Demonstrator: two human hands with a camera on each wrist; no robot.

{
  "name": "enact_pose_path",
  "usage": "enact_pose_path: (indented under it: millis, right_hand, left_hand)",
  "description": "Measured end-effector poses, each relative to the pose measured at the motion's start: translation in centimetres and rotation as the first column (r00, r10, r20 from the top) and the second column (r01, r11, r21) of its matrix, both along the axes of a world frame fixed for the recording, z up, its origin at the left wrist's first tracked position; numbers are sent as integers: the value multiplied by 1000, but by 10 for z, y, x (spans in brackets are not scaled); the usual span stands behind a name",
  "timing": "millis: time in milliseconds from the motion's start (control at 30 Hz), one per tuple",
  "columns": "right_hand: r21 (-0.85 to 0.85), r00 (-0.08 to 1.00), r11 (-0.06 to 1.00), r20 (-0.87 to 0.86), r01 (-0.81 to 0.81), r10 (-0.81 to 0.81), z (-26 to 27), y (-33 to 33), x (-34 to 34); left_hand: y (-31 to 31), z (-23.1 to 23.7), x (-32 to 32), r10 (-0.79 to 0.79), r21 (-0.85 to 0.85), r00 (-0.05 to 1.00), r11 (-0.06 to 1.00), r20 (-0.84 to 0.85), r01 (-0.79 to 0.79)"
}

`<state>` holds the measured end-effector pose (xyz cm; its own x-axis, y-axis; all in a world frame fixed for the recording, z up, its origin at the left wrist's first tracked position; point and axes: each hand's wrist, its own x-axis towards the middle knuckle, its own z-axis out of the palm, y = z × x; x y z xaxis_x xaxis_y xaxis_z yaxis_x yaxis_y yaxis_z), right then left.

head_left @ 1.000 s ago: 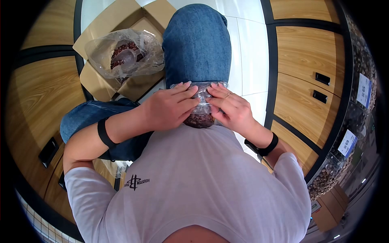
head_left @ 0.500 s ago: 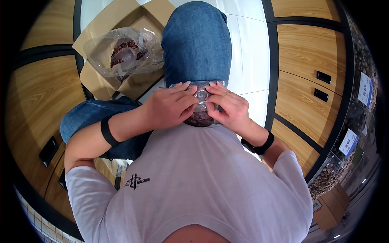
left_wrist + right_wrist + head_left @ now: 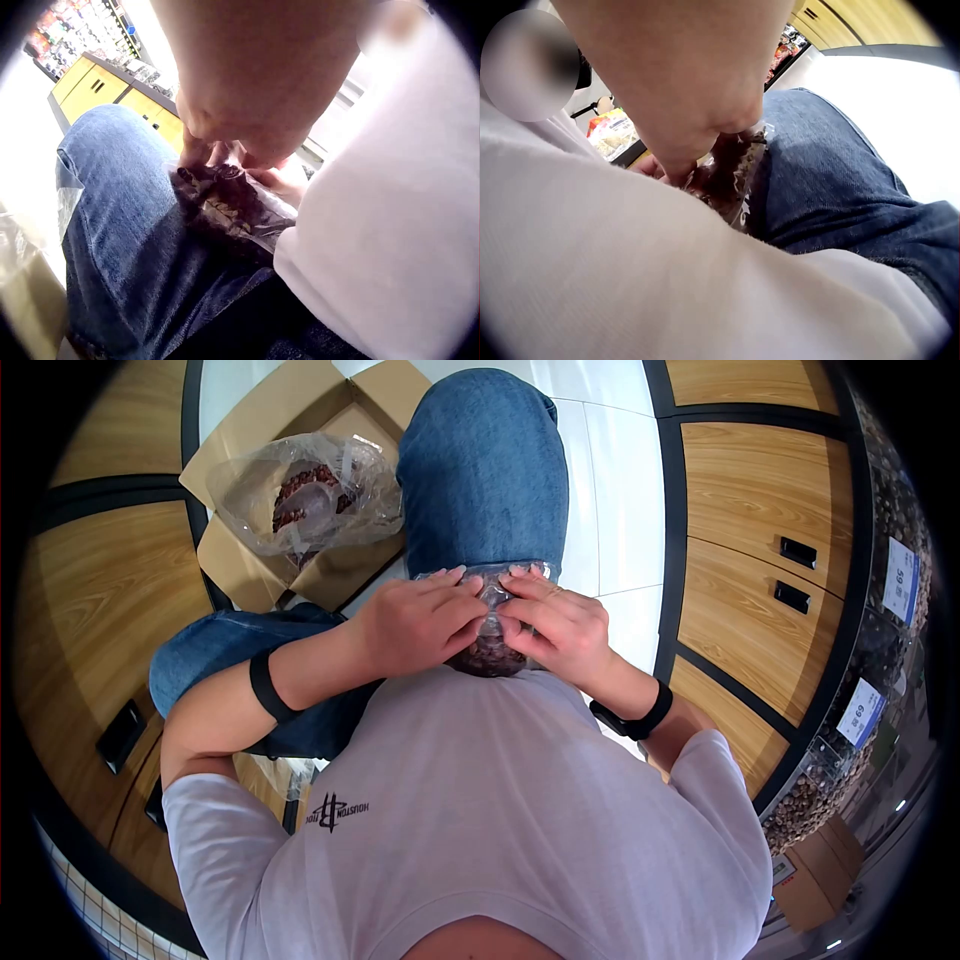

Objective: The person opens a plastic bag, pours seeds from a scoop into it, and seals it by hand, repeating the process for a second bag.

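A clear plastic bag (image 3: 490, 656) with dark reddish-brown pieces in its lower part lies on the lap, close to the shirt front. The left hand (image 3: 420, 618) pinches the bag's upper part from the left, fingers bent over the plastic. From the other side the right hand (image 3: 562, 622) pinches the same part, with its thumb and fingertips close to the left hand's. Between them the plastic is bunched and shiny. In the left wrist view the dark filling of the bag (image 3: 232, 214) shows below the fingers. The right wrist view has the bag (image 3: 727, 176) against the jeans.
An open cardboard box (image 3: 235, 565) stands at the left, holding a large clear bag (image 3: 240, 480) of dark red pieces with a clear scoop (image 3: 318, 505). Wooden cabinets (image 3: 760, 490) flank both sides. Clear bins with price tags (image 3: 900, 582) line the right. A raised jeans knee (image 3: 485, 460) is ahead.
The right hand has shifted slightly left, its thumb and fingertips now nearer the left hand's. Both hands keep their grip on the bag, and the left has barely moved.
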<state>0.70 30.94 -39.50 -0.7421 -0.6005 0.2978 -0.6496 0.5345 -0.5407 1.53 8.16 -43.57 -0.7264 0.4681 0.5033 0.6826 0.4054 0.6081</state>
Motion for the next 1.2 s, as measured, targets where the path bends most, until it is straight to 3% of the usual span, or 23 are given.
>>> enact_pose_path:
  millis: [633,800,1200]
  right_hand:
    - [28,998,998,-35,-50,51,2,1,-11]
    - [42,997,998,65,-36,34,6,1,-12]
    - [46,995,994,1,-97,97,8,5,-13]
  left_hand:
    - [-3,-3,-11,-58,-2,998,998,-35,58]
    - [-4,4,-11,-60,-25,996,998,70,62]
    - [-4,0,-12,-79,9,996,997,-35,79]
